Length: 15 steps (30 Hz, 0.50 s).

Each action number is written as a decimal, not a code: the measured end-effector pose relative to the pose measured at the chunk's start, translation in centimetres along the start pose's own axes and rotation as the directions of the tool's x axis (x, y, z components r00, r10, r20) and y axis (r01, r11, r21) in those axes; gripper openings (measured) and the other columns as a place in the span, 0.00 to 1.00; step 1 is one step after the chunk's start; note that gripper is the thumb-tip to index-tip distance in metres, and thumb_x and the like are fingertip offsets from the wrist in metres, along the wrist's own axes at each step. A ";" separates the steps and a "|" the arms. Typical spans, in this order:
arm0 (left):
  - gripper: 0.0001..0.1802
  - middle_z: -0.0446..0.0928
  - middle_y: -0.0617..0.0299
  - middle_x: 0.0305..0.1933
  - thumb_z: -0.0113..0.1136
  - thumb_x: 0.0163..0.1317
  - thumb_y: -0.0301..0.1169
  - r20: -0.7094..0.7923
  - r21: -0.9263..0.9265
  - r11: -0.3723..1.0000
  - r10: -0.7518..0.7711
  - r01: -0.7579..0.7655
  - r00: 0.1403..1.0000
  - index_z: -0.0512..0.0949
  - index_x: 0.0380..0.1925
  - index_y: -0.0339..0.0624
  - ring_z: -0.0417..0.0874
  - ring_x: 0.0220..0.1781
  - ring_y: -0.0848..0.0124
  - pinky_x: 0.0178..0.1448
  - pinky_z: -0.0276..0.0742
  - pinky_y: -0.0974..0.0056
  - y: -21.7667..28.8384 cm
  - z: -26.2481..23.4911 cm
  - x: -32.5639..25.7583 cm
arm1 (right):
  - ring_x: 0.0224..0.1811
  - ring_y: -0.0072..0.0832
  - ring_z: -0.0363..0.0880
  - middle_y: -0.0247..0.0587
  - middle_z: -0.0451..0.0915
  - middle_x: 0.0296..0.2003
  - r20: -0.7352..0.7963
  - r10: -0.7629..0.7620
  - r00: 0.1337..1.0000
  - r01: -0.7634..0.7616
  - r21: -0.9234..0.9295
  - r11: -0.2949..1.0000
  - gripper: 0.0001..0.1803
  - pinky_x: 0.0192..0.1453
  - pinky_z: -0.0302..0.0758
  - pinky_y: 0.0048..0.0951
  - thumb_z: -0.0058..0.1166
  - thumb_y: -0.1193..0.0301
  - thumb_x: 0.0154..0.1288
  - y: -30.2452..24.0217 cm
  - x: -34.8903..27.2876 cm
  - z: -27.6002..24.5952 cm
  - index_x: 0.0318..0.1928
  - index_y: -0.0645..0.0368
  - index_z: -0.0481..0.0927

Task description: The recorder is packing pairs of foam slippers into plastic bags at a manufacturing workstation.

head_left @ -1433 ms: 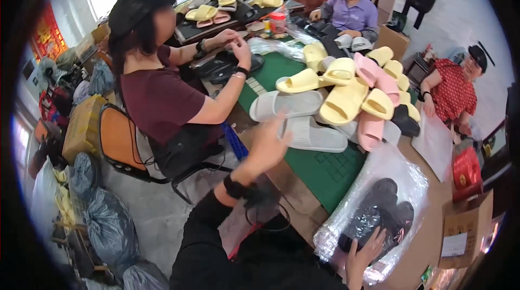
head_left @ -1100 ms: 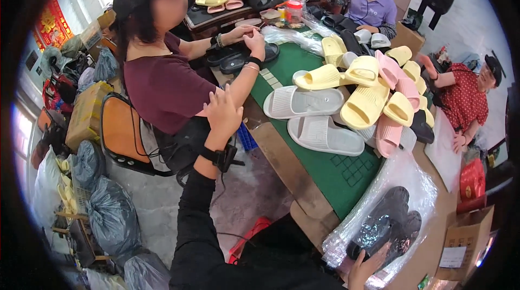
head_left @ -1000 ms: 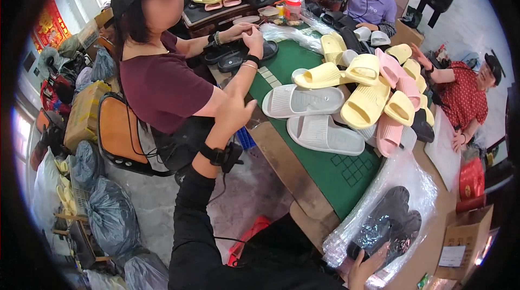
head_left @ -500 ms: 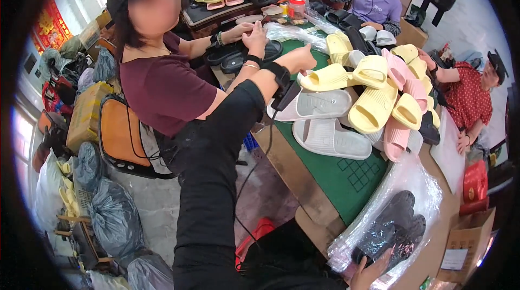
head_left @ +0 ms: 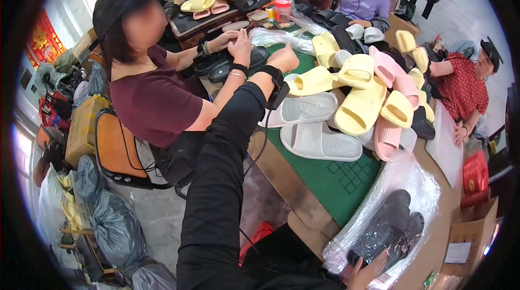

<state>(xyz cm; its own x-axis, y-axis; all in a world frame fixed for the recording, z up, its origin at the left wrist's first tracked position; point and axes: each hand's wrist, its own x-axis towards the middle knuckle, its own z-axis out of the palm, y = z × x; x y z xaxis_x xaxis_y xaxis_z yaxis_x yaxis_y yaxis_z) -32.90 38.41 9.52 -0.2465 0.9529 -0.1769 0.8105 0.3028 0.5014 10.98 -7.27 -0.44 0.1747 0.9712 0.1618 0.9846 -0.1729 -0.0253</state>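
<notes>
I seem to be reaching, left hand (head_left: 284,60) just beside a far yellow slipper (head_left: 314,82), its grip I can't tell, right hand (head_left: 369,274) spread against near black slippers (head_left: 387,226), probably needing steadying next

A: Where is this view taken from?

B: The wearer's head, by the left one of two side-by-side fisheye cameras, tipped down and forward over the table (head_left: 325,195).

A: How near?

B: Close to the left sleeve (head_left: 213,176), which rises large from the lower edge; the left hand (head_left: 283,60) is farther out, toward the top, and the right hand (head_left: 368,272) sits low, near that edge.

A: And how wide?

B: Wide enough for floor (head_left: 157,219) at left and wall (head_left: 463,16) at upper right, corners dark and straight lines bending.
</notes>
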 end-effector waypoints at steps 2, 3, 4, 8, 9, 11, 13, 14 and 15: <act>0.42 0.82 0.51 0.40 0.45 0.56 0.29 0.010 0.026 0.999 -0.038 0.038 0.999 0.44 0.72 0.45 0.82 0.46 0.55 0.54 0.74 0.55 -0.3 0.1 0.1 | 0.67 0.56 0.57 0.66 0.57 0.65 0.013 0.001 1.000 -0.001 -0.012 1.000 0.42 0.70 0.54 0.48 0.48 0.54 0.65 -0.5 0.2 0.0 0.67 0.74 0.52; 0.42 0.82 0.51 0.40 0.45 0.56 0.29 0.007 0.028 0.999 -0.040 0.040 0.999 0.44 0.72 0.45 0.82 0.46 0.55 0.54 0.74 0.55 -0.3 0.2 0.2 | 0.67 0.57 0.56 0.66 0.57 0.65 0.018 0.011 1.000 -0.011 0.007 1.000 0.42 0.70 0.54 0.48 0.48 0.54 0.66 -0.7 0.2 -0.2 0.67 0.74 0.52; 0.42 0.81 0.48 0.43 0.45 0.56 0.30 -0.101 0.037 0.998 0.052 -0.049 0.994 0.45 0.72 0.45 0.81 0.48 0.53 0.55 0.73 0.53 -0.1 0.6 0.0 | 0.67 0.57 0.56 0.67 0.56 0.65 0.027 0.022 0.999 -0.022 0.021 1.000 0.41 0.70 0.53 0.48 0.48 0.54 0.66 -0.7 0.1 -0.4 0.67 0.74 0.52; 0.41 0.76 0.40 0.50 0.47 0.56 0.33 -0.208 0.025 0.987 0.160 -0.158 0.965 0.47 0.72 0.52 0.78 0.52 0.47 0.56 0.72 0.50 0.3 1.3 0.0 | 0.67 0.57 0.55 0.67 0.56 0.65 -0.016 -0.026 1.000 0.027 0.039 0.999 0.41 0.71 0.52 0.48 0.46 0.53 0.67 0.1 0.0 0.7 0.67 0.74 0.52; 0.42 0.78 0.39 0.47 0.49 0.55 0.35 -0.244 0.037 0.981 0.193 -0.190 0.950 0.47 0.71 0.53 0.78 0.50 0.45 0.55 0.72 0.50 0.1 1.4 0.1 | 0.67 0.57 0.55 0.68 0.56 0.65 -0.027 -0.046 0.999 0.047 0.027 0.999 0.41 0.71 0.51 0.48 0.45 0.53 0.68 0.7 -0.2 1.2 0.67 0.75 0.52; 0.43 0.78 0.40 0.47 0.49 0.55 0.34 -0.234 0.014 0.980 0.196 -0.198 0.952 0.46 0.72 0.53 0.78 0.50 0.45 0.55 0.72 0.49 0.5 1.7 -0.2 | 0.68 0.57 0.55 0.68 0.56 0.65 -0.037 -0.059 0.998 0.059 0.009 0.998 0.41 0.71 0.51 0.48 0.44 0.52 0.68 0.9 -0.4 1.3 0.67 0.75 0.52; 0.43 0.79 0.40 0.45 0.49 0.56 0.34 -0.246 -0.004 0.976 0.211 -0.219 0.946 0.44 0.72 0.56 0.79 0.47 0.45 0.53 0.73 0.48 1.1 1.6 -0.9 | 0.68 0.58 0.54 0.68 0.55 0.65 0.024 -0.020 1.000 0.020 0.014 1.000 0.41 0.71 0.51 0.48 0.43 0.52 0.68 0.8 -0.2 1.2 0.67 0.75 0.51; 0.43 0.79 0.40 0.45 0.49 0.56 0.34 -0.249 -0.006 0.975 0.213 -0.222 0.945 0.44 0.72 0.56 0.79 0.47 0.45 0.53 0.73 0.48 1.6 1.5 -1.4 | 0.68 0.58 0.54 0.68 0.55 0.65 0.019 -0.020 1.000 0.020 0.012 1.000 0.41 0.71 0.51 0.48 0.43 0.52 0.68 0.7 -0.1 1.1 0.67 0.75 0.51; 0.43 0.79 0.40 0.43 0.49 0.56 0.34 -0.281 -0.011 0.973 0.218 -0.230 0.935 0.43 0.72 0.59 0.80 0.45 0.45 0.51 0.74 0.47 2.2 1.4 -1.9 | 0.67 0.58 0.54 0.68 0.56 0.65 0.003 -0.019 1.000 0.018 0.032 0.999 0.41 0.71 0.51 0.48 0.44 0.52 0.68 0.6 0.0 0.9 0.67 0.75 0.52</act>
<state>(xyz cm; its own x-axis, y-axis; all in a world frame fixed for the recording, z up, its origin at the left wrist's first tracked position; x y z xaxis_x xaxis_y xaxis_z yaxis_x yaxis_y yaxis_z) -29.87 37.21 9.80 -0.2035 0.9620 0.1819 0.8394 0.0758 0.5382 11.58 -7.24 -1.36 0.1564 0.9747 0.1594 0.9873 -0.1496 -0.0539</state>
